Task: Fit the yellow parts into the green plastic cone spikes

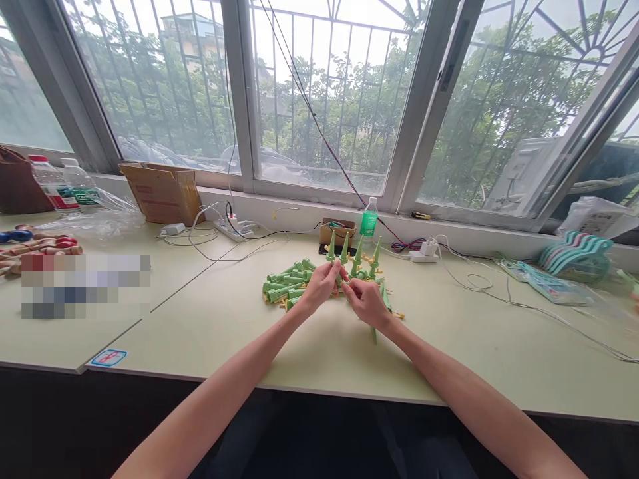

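Observation:
My left hand [323,285] and my right hand [368,303] meet over the table, both with fingers closed in a pinch. Between their fingertips is a small green plastic part, mostly hidden by the fingers. Just beyond the hands, several pointed green plastic cones [357,258] stand upright, with small yellow pieces [379,271] around them. To the left of my left hand lies a heap of green plastic tubes [284,285], some with yellow bits at their ends. A green spike [374,334] sticks out below my right hand; whether that hand holds it I cannot tell.
A green-labelled bottle [369,219] and a small open box [338,231] stand behind the cones. White cables and a power strip [233,229] run along the back. Farther left is a cardboard box [162,193]; at right are teal hangers [574,256]. The table's [279,369] front edge is near me.

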### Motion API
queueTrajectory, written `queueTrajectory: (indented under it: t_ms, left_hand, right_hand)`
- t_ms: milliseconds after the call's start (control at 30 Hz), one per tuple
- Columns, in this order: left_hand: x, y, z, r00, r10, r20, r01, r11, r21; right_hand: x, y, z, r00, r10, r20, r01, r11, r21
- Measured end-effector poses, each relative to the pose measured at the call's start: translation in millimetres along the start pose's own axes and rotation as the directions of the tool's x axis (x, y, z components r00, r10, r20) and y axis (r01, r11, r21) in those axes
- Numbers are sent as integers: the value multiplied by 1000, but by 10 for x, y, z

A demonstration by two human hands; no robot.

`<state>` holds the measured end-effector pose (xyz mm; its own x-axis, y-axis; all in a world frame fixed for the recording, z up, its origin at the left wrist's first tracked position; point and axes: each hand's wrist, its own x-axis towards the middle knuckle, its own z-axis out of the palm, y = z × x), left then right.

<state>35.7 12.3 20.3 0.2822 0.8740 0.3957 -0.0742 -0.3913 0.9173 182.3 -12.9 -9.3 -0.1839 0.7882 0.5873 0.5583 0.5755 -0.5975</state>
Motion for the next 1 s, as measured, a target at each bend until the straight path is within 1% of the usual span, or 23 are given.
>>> queueTrajectory:
  t_ms: [267, 433, 567, 633, 700, 800, 933, 1000]
  left_hand:
    - [-8, 0, -3, 999, 28, 17, -28, 1000, 14]
    - [-6, -28, -7, 999, 50, 14, -50, 998, 49]
    - [-8, -53, -9, 998, 60, -27, -57, 993, 105]
    - [-15, -54, -8, 997, 58, -60, -47, 984, 171]
    - [-25, -49, -3, 994, 80, -78, -55, 960, 274]
    - [-37, -45, 10, 984, 169, -51, -131, 892, 433]
    - [-42, -58, 28, 965, 261, 19, -226, 794, 564]
    - [-44, -69, 31, 955, 286, 79, -275, 755, 596]
  right_hand:
    - [5, 4, 4, 1000, -10, -26, 10, 1000, -17]
    - [5, -3, 13, 1000, 7, -31, -8, 999, -40]
    - [8, -17, 12, 999, 9, -40, -11, 999, -51]
    - [14, -27, -2, 997, 16, -69, -20, 998, -57]
    - [19, -39, -24, 992, 30, -119, -37, 998, -57]
    - [20, -64, -57, 986, 29, -167, -37, 998, -44]
    - [12, -100, -62, 991, -18, -136, 11, 998, -54]
    - [9, -106, -44, 992, -59, -115, 53, 997, -60]
